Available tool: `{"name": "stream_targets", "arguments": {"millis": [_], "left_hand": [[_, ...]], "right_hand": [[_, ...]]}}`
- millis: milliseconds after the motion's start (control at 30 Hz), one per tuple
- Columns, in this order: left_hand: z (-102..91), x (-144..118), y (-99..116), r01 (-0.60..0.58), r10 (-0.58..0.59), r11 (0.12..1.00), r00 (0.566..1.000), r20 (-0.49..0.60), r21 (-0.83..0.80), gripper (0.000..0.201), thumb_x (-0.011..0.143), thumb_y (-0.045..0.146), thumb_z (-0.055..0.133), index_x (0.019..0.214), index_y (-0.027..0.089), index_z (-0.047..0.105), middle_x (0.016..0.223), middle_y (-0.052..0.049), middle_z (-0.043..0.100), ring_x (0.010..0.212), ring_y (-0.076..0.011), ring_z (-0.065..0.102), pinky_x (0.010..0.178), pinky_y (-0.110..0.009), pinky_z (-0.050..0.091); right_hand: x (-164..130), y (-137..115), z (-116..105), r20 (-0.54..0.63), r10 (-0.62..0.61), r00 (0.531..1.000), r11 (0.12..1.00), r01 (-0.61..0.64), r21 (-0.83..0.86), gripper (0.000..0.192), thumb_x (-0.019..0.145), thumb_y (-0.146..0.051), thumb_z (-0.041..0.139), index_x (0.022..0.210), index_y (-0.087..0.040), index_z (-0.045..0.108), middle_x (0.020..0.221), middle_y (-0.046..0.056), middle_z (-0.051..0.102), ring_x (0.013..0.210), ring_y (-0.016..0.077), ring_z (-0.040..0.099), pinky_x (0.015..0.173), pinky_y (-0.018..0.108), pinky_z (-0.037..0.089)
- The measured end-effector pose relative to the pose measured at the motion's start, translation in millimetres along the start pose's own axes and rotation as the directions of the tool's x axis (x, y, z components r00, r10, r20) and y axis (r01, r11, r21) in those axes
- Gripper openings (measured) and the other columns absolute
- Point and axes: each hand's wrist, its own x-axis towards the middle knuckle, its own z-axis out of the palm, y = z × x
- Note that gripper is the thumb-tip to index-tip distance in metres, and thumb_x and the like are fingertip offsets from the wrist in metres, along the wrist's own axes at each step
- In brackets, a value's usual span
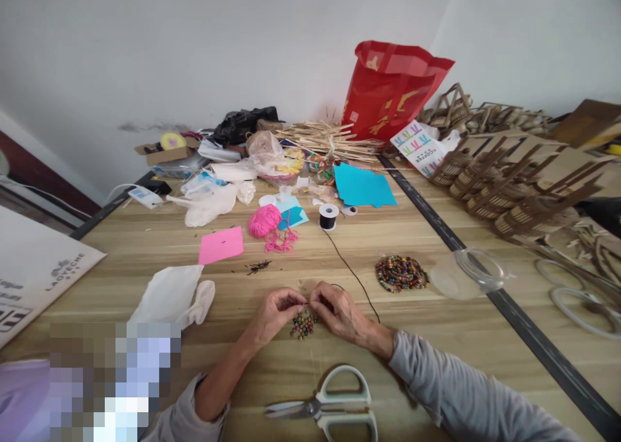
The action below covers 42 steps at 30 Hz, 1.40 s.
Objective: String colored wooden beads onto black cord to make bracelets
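Note:
My left hand (274,311) and my right hand (337,309) meet over the wooden table (436,338), fingertips pinched together on a thin black cord (350,269). That cord runs back to a small black spool (328,216). A short strand of coloured beads (303,324) hangs under my fingers. A loose heap of coloured beads (401,273) lies to the right of my right hand. Whether a single bead sits between my left fingers is too small to tell.
White-handled scissors (330,406) lie near the front edge. Around are a clear plastic lid (468,272), white cloth (174,293), pink paper (221,244), pink yarn (266,222), blue paper (363,186), a red bag (391,89) and wooden cut-outs (524,183).

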Motion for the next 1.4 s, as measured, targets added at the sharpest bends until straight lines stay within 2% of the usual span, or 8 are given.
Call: {"name": "stream_targets", "arguments": {"millis": [1400], "left_hand": [[1.9, 0.2, 1.4, -0.004, 0.004, 1.0, 1.0, -0.005, -0.015, 0.013, 0.064, 0.02, 0.071, 0.073, 0.012, 0.069, 0.07, -0.003, 0.068, 0.066, -0.0142, 0.06, 0.066, -0.024, 0.048]], "right_hand": [[-0.5, -1.6, -1.1, 0.028, 0.002, 1.0, 1.0, -0.002, 0.008, 0.012, 0.09, -0.018, 0.047, 0.08, -0.017, 0.052, 0.073, 0.002, 0.056, 0.065, 0.0131, 0.052, 0.06, 0.023, 0.04]]}}
